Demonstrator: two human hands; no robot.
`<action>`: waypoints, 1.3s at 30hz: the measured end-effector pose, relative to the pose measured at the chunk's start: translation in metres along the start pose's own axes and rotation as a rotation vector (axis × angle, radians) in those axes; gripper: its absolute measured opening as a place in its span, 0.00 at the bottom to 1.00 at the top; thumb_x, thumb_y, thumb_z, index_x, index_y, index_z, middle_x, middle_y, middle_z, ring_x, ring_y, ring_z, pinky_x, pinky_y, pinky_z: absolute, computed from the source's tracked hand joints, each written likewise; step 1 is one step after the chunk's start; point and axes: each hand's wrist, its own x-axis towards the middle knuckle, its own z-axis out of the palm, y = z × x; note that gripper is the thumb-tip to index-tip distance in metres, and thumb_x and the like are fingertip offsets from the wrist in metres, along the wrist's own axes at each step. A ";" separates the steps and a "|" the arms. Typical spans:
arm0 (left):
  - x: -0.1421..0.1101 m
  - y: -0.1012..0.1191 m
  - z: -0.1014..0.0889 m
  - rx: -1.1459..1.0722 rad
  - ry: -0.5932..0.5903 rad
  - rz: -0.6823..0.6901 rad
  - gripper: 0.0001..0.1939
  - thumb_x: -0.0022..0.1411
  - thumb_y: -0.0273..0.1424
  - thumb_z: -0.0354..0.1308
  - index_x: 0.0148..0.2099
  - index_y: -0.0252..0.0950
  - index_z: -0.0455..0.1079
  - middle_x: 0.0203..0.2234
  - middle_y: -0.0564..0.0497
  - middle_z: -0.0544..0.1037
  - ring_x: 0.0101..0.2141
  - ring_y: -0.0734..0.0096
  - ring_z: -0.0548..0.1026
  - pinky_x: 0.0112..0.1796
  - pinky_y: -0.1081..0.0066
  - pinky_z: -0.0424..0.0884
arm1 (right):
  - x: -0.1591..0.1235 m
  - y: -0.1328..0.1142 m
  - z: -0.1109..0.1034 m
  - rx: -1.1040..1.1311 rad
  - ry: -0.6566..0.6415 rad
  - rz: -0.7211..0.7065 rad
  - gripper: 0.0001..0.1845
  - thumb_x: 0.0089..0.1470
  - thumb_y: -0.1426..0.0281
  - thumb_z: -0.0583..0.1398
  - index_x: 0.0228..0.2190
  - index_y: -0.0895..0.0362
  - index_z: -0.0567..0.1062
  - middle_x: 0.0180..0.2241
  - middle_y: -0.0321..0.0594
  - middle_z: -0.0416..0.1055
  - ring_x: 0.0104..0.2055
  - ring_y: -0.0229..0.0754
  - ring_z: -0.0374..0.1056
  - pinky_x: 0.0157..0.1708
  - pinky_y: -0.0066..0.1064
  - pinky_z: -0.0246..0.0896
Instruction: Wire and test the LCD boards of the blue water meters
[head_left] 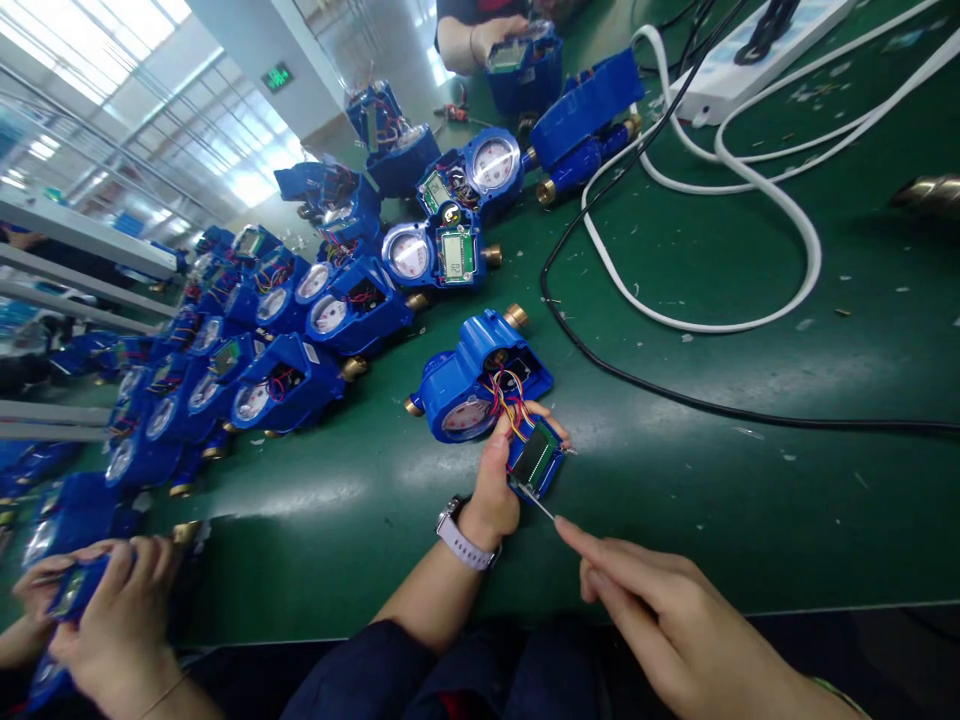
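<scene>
My left hand (496, 480), with a watch at the wrist, grips a circuit board (537, 455) with a dark display in a blue frame. Red, yellow and white wires (511, 398) run from the board into the opened housing of a blue water meter (461, 385) lying just beyond the hand. In my right hand (652, 600) is a screwdriver (538, 503); only its thin metal shaft shows, the handle being hidden by the fingers. Its tip touches the near left corner of the board.
Many blue meters (281, 385) crowd the left of the green table (690, 480). A black cable (675, 400) and white cord (814, 250) loop on the right near a power strip (757, 60). Co-workers' hands (127, 610) hold meter parts at lower left and at the far side.
</scene>
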 end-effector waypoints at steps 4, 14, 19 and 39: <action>0.000 0.001 0.001 -0.017 0.010 -0.017 0.25 0.66 0.50 0.44 0.49 0.33 0.64 0.38 0.42 0.74 0.43 0.56 0.73 0.46 0.60 0.69 | -0.003 0.006 0.004 -0.368 0.056 -0.172 0.31 0.52 0.86 0.45 0.57 0.67 0.65 0.34 0.45 0.74 0.28 0.41 0.73 0.25 0.30 0.73; 0.002 0.000 -0.002 0.007 0.061 -0.023 0.26 0.64 0.51 0.46 0.47 0.33 0.65 0.37 0.42 0.74 0.42 0.55 0.74 0.46 0.59 0.69 | -0.001 0.011 0.021 0.121 0.089 -0.041 0.27 0.63 0.79 0.47 0.62 0.57 0.58 0.33 0.39 0.72 0.33 0.36 0.72 0.33 0.24 0.72; 0.002 0.000 -0.003 -0.025 0.049 -0.018 0.25 0.65 0.50 0.45 0.48 0.33 0.65 0.36 0.43 0.75 0.42 0.56 0.74 0.46 0.59 0.69 | -0.003 0.014 0.027 -0.165 0.112 -0.130 0.28 0.60 0.82 0.45 0.61 0.63 0.60 0.37 0.45 0.73 0.30 0.39 0.73 0.26 0.28 0.72; 0.002 0.001 -0.001 -0.018 0.033 -0.015 0.25 0.66 0.50 0.45 0.49 0.33 0.65 0.37 0.43 0.75 0.42 0.56 0.74 0.46 0.61 0.69 | 0.004 0.002 0.012 0.034 0.060 0.013 0.24 0.63 0.79 0.46 0.57 0.62 0.67 0.30 0.38 0.72 0.29 0.35 0.71 0.30 0.25 0.72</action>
